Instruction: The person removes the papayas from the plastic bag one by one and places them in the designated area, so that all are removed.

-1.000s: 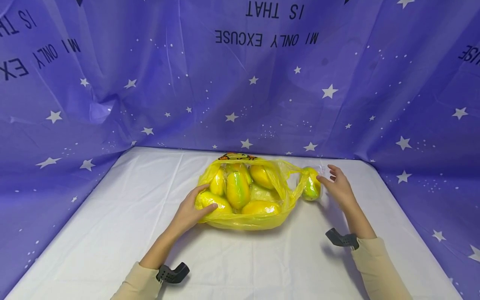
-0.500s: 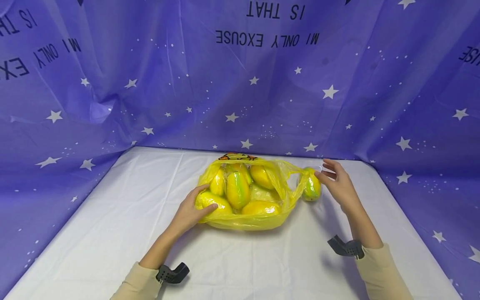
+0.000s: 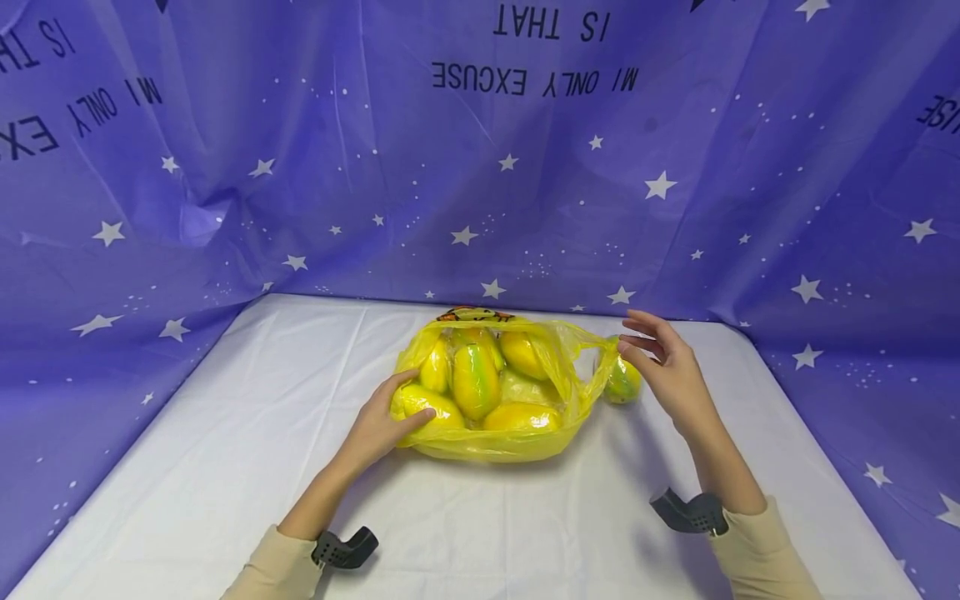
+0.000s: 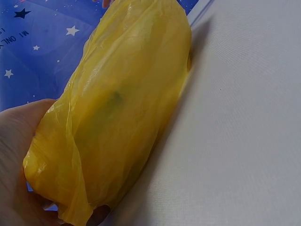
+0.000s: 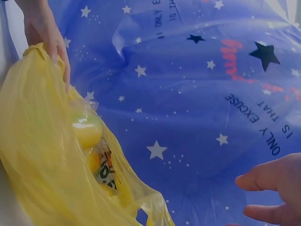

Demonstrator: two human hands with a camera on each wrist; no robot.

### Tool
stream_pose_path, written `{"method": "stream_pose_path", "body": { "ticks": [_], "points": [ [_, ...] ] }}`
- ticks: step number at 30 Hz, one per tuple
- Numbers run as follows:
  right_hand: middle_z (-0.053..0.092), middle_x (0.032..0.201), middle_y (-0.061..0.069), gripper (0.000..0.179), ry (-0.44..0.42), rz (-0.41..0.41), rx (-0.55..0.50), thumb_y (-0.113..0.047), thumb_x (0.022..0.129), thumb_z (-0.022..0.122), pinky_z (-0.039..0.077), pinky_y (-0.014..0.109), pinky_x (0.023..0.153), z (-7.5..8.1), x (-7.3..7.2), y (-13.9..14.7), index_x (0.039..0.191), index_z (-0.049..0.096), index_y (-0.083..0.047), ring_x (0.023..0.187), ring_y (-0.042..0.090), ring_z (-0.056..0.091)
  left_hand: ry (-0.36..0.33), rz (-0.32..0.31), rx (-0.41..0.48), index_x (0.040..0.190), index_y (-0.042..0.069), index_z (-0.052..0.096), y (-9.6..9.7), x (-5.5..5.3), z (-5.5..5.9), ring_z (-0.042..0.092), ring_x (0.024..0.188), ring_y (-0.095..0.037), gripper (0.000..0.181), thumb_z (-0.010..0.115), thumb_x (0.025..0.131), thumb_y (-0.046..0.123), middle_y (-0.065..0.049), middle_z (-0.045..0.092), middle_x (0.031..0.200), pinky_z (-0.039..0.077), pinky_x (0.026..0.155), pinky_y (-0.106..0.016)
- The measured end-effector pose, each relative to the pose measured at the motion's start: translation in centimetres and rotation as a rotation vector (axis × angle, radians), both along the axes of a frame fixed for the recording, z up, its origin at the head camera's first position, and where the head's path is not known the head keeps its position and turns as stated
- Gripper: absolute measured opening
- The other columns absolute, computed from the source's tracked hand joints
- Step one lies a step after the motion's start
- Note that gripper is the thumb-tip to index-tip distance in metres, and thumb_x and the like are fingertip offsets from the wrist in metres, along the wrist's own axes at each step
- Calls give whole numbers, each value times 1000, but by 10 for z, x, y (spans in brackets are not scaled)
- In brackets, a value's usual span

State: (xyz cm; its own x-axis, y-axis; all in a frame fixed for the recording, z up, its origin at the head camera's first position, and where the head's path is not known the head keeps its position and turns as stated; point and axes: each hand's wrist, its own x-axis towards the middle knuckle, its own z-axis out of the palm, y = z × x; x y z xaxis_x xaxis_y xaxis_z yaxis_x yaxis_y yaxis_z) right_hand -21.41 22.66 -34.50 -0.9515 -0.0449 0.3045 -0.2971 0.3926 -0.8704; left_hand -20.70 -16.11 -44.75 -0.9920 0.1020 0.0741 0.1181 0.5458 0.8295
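A yellow plastic bag lies on its side with its mouth facing up in the head view. Inside are several plastic-wrapped yellow-green mangoes. My left hand grips the bag's left end, thumb over the rim. In the left wrist view, fingers curl under that end of the bag. One more mango rests outside, right of the bag, against its handle loop. Above it hovers my right hand, fingers loosely bent and thumb apart, holding nothing; it partly covers this mango.
A white cloth covers the table. Behind and at both sides hangs a purple-blue curtain with white stars and lettering. Dark wrist mounts stick out from both forearms. The bag's handle loop stretches to the right.
My right hand has shifted left and a little up, from beside the outside mango to over its upper part. The left hand, the bag and the mangoes have stayed put.
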Motion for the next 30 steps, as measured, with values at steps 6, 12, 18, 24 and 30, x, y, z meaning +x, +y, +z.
{"method": "stream_pose_path", "body": {
  "ticks": [6,12,18,24,30],
  "points": [
    [56,129,15,42,6,90,26,-19,97,61,45,14,89,-2,0,-7,135,51,-5,115,26,55,18,-11,-2,145,16,42,1,1,1,28,139,-35,75,73,83,45,-11,36,151,23,109,-59],
    [60,123,19,34,-22,245,58,-14,96,62,50,22,85,-7,-3,-19,126,57,1,107,23,60,19,-12,3,145,16,42,1,0,0,29,139,-35,75,73,83,44,-11,36,151,23,110,-58],
    [64,116,14,30,-38,390,160,-12,93,66,52,30,85,-15,-6,-39,122,62,-3,102,25,62,17,-5,2,145,16,42,0,1,1,29,139,-36,74,73,83,44,-12,36,151,23,109,-59],
    [66,112,7,30,-78,426,221,-13,91,68,53,38,85,-26,-8,-53,120,63,-6,101,24,62,17,-6,2,145,16,42,1,1,1,29,138,-36,75,73,83,45,-12,36,151,24,109,-59],
    [64,115,6,34,-107,451,298,-21,90,70,51,43,88,-35,-6,-59,121,63,-8,105,31,60,17,2,17,144,17,42,1,1,0,30,138,-36,75,74,82,45,-11,36,151,24,109,-59]
  ]
}}
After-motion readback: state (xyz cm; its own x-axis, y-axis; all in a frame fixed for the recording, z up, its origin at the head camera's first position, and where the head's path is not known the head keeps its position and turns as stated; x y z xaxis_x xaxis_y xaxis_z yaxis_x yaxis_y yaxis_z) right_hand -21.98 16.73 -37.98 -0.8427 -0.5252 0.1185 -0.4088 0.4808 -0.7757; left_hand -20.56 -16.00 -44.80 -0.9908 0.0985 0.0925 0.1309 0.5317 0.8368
